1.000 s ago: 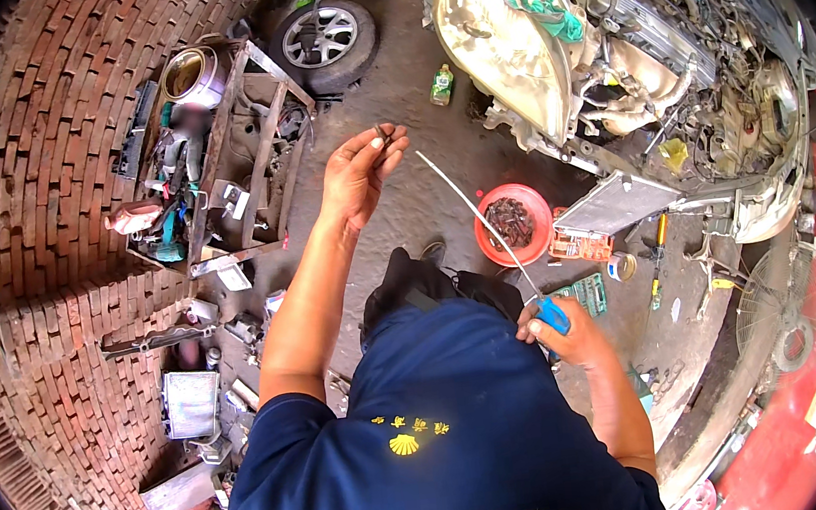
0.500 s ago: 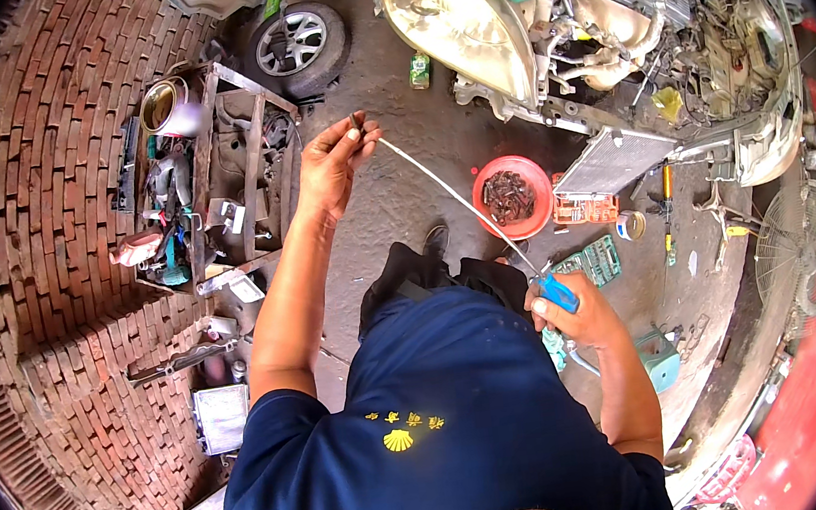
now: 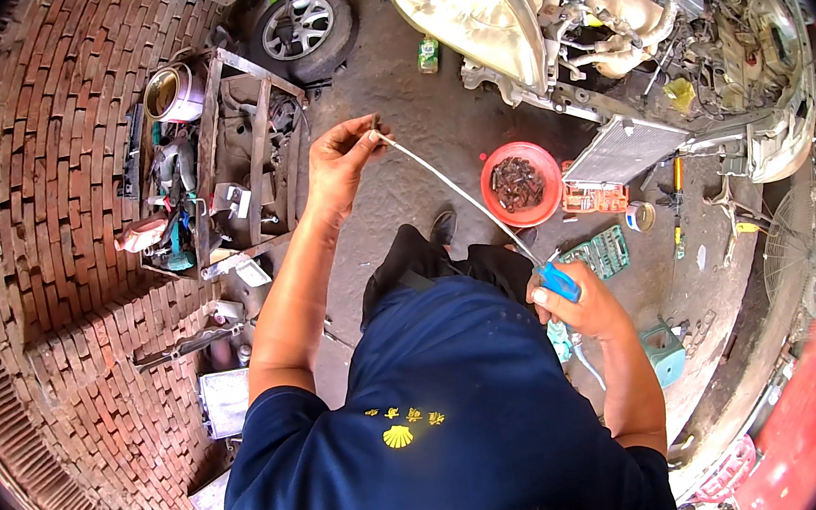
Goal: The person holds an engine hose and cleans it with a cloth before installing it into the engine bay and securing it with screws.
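Observation:
My right hand (image 3: 583,304) is wrapped round the blue handle (image 3: 559,283) of a long, thin-shafted tool. Its pale, slightly bowed shaft (image 3: 450,185) runs up and leftward to my left hand (image 3: 340,167). There the thumb and fingers are pinched together at the far tip. Something small and dark may sit at the fingertips, but it is too small to name. Beneath the shaft, on the floor, stands a red basin (image 3: 555,200) with many dark, rusty-looking small pieces (image 3: 518,184) in it.
A car front with a headlight (image 3: 476,10) and radiator (image 3: 623,152) fills the upper right. Left are a wheel (image 3: 310,34), a metal-framed rack (image 3: 260,151) and a brick wall (image 3: 69,193). A green tool case (image 3: 601,253), stool (image 3: 663,352) and fan (image 3: 810,249) stand right.
The view has shifted a little, moving the surroundings right. My left fingers have turned and straightened somewhat at the tool's tip. The right hand keeps its grip on the handle.

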The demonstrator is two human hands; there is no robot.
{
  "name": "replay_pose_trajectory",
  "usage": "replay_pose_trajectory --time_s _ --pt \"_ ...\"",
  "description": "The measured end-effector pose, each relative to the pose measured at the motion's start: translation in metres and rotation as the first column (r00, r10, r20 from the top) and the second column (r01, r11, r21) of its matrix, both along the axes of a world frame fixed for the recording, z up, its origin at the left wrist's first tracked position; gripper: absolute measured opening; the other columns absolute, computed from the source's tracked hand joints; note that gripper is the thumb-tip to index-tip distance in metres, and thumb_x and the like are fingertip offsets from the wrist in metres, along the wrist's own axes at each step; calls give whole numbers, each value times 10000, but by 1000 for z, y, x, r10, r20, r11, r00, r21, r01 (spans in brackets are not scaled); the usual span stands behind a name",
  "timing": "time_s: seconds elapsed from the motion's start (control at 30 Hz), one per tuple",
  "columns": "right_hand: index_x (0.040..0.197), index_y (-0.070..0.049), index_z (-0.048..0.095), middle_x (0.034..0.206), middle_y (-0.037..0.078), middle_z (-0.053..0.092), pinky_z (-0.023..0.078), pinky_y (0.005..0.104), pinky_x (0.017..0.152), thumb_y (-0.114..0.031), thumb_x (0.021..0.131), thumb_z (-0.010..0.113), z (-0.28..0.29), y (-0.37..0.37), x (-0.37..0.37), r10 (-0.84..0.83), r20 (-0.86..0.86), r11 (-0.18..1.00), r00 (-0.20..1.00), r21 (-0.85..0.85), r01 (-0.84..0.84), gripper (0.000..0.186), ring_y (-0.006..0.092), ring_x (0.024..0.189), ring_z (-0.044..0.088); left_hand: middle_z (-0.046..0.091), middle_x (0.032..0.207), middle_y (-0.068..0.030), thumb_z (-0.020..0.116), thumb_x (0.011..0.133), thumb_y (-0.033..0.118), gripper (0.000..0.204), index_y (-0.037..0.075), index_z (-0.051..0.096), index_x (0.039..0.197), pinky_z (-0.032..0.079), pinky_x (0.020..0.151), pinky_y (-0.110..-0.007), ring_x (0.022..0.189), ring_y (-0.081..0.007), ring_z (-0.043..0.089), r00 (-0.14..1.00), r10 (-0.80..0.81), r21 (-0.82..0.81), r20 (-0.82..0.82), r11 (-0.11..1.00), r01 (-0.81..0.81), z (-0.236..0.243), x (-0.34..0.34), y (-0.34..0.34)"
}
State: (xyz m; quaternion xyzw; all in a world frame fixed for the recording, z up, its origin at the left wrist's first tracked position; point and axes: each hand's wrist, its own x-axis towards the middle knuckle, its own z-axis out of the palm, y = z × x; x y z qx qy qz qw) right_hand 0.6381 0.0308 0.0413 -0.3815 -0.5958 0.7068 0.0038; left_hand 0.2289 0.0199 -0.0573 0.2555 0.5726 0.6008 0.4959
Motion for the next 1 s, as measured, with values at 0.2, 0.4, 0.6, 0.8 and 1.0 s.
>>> replay_pose_trajectory --time_s 0.2,0.4,0.6,0.8,1.0 --pt "984 -9 719 728 54 704 534 299 657 -278 1018 695 -2 2 0 -12 -2 1000 1000 10 12 272 136 676 676 798 1098 -97 837 968 74 317 -52 749 1245 605 921 -289 1001 -152 757 978 34 -16 -204 999 -38 -1 -3 -3" --pt "983 -12 731 725 55 707 523 288 639 -274 1020 701 -2 5 -2 -17 8 1000 1000 -10 17 266 124 668 669 799 1093 -65 865 944 75 325 -44 762 1229 589 902 -260 977 -101 729 938 44 -8 -345 999 -50 -1 -2 -4" --pt "983 -14 737 725 59 712 518 287 617 -279 1017 708 -1 6 -2 -52 3 998 999 -37 52 269 123 644 661 794 1128 -57 869 940 55 372 -43 748 1278 582 935 -255 1006 -101 726 938 45 8 -343 999 -45 -5 2 0" --pt "975 -17 740 719 60 711 519 286 612 -286 1015 712 1 9 -1 -70 -8 997 997 -15 70 273 125 638 661 787 1167 -70 839 961 31 398 -47 730 1335 586 950 -253 1031 -110 725 955 36 19 -294 999 -32 -13 0 5" --pt "970 -15 745 711 60 710 520 288 615 -292 1013 722 1 12 2 -75 2 997 997 -14 75 282 122 639 658 797 1145 -47 864 943 66 368 -13 771 1290 574 924 -249 1014 -89 717 952 53 24 -300 999 -48 -14 1 5"
